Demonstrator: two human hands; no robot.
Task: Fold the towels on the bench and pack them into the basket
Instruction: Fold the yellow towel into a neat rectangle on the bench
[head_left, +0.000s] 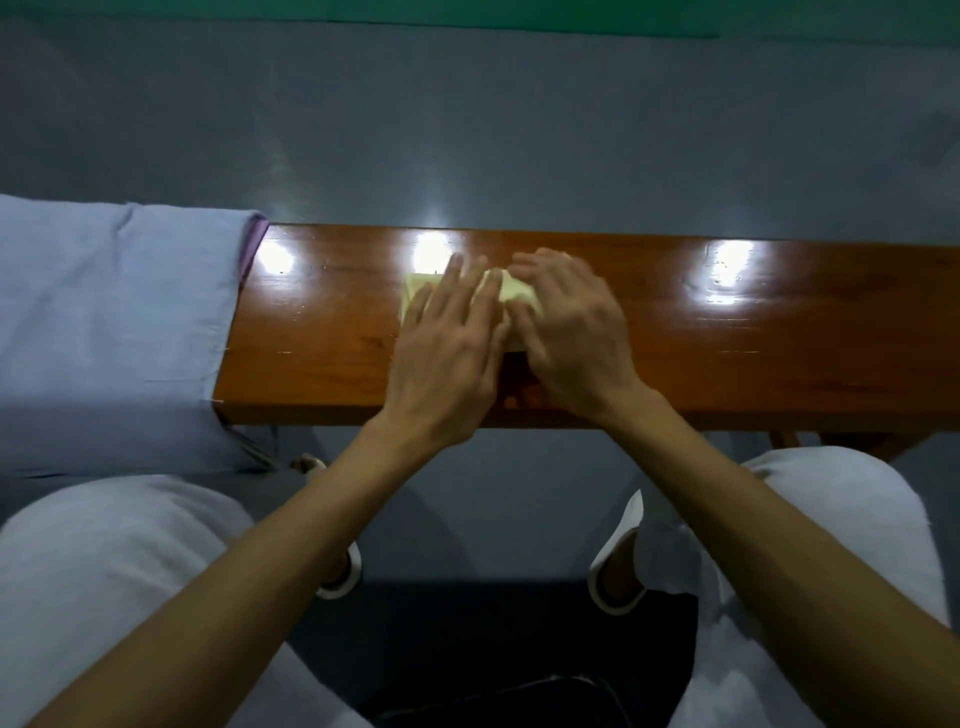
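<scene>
Stretching across the view from left to right, a glossy reddish-brown wooden bench (727, 338) throws back three bright patches of overhead light. Beyond it lies a smooth grey-blue floor (467, 130), edged at the far side by a green strip (519, 15).

A large pale blue cloth (104, 312) is draped over the bench's left end and hangs down its near side, with a purple edge showing at its far right corner. Below the bench the person's knees in light trousers (841, 519) frame the lower corners, white shoes (343, 577) sit on the floor between them, and a dark mat (493, 649) lies beneath. Both bare forearms reach up from the bottom and cover much of the middle of the bench.

A small pale yellow towel (418, 286), already folded down to a compact shape, lies at the middle of the bench top, well apart from the blue cloth. The left hand (447, 353) rests flat on its left part with fingers straight and spread, leaving the far left corner uncovered. The right hand (571, 332) lies over its right part, just beside the left hand, fingers bent across the far right edge. Blur there makes it impossible to tell whether those fingers pinch the fabric or only press on it.
</scene>
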